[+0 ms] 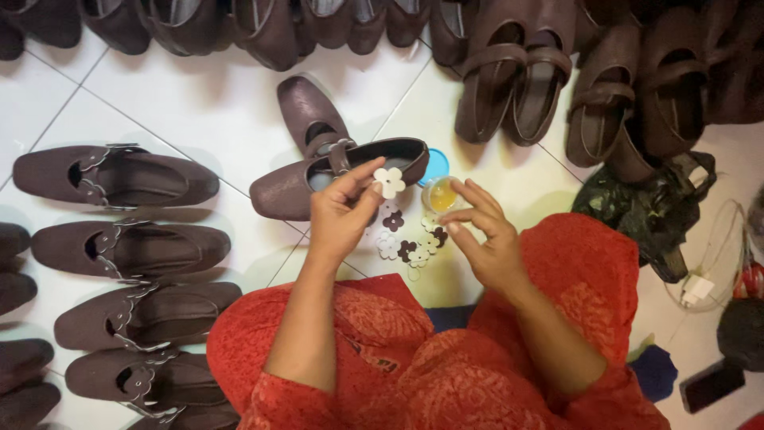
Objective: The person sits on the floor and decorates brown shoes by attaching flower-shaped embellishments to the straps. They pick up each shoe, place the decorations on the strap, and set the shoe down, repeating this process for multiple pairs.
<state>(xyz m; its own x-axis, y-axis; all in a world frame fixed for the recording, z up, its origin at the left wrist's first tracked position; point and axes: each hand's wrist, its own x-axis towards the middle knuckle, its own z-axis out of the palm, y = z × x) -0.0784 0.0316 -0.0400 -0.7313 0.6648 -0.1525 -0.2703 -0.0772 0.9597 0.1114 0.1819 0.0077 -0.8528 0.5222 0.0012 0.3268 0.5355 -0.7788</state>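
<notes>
Tiled floor (199, 111); left hand (341, 213) pinches white flower (389, 181).

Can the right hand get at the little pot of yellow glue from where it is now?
Probably yes: the right hand is beside the open glue pot, fingertips almost at its rim, nothing between them.

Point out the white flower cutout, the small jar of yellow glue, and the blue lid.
white flower cutout (389, 181), head view, centre of the petals.
small jar of yellow glue (442, 196), head view, the yellow surface inside.
blue lid (438, 163), head view, its visible right part.
</notes>
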